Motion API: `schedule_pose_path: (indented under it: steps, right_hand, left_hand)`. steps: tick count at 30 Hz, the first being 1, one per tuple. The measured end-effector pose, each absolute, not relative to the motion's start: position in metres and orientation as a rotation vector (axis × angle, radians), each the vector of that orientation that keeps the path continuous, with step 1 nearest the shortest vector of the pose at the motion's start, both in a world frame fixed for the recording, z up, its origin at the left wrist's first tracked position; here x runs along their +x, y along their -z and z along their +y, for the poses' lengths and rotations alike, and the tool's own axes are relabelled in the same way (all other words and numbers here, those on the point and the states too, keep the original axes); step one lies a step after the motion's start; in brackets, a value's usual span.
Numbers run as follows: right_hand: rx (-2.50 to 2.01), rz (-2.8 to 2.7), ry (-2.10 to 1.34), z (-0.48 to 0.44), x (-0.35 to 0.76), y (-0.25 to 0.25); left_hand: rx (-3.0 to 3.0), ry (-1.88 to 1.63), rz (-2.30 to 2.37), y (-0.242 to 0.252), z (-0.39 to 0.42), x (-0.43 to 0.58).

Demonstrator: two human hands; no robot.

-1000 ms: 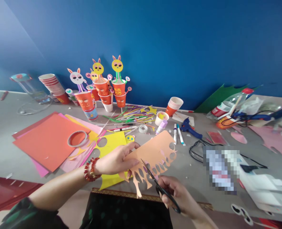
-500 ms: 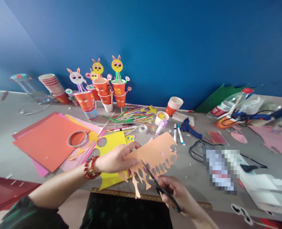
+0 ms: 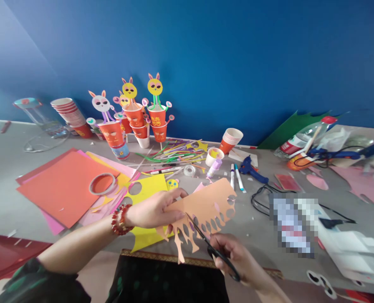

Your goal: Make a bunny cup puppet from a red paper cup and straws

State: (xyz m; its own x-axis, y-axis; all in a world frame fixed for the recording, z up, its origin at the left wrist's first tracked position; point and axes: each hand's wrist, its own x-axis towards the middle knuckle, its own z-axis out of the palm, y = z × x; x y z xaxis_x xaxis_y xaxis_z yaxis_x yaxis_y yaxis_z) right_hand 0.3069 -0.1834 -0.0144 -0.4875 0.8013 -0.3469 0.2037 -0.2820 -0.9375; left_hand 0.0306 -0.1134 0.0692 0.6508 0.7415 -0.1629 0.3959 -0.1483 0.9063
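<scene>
A sheet of orange paper (image 3: 202, 202) is pinched at its left end by my left hand (image 3: 160, 208), thumb on top. Its lower edge is cut into ragged strips and scalloped holes. My right hand (image 3: 229, 250) grips black-handled scissors (image 3: 218, 254), whose blades point up and left across the paper's cut edge, close to my left thumb. Under my left hand lies a yellow sheet (image 3: 149, 227) with round holes cut from it. A small yellow smiling face cutout (image 3: 172, 184) rests just beyond the orange paper.
Stacked coloured paper (image 3: 67, 185) with a tape roll (image 3: 102, 184) lies left. Rabbit-faced paper cups (image 3: 113, 134) stand behind, near fuzzy sticks (image 3: 174, 153). Markers (image 3: 238, 179), a glue stick (image 3: 214, 167) and a blue glue gun (image 3: 252, 170) with a black cord sit right. A plastic bottle (image 3: 303, 139) stands further right.
The orange paper has tilted slightly, its far corner dipping a little. The scissor blades look closer together against the paper. Both hands stay in nearly the same place.
</scene>
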Motion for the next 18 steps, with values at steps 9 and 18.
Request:
schedule_pose_path:
  steps: [9,18]
  right_hand:
    - [-1.24,-1.621,-1.751,-0.1823,0.3092,0.0156]
    - [-1.313,-1.573,-1.822,-0.1826,0.3123,0.0185]
  left_hand:
    - [1.766,-0.401,0.878,-0.0677,-0.1114,0.0304]
    - [1.494,-0.383,0.73,-0.06,-0.107,0.0259]
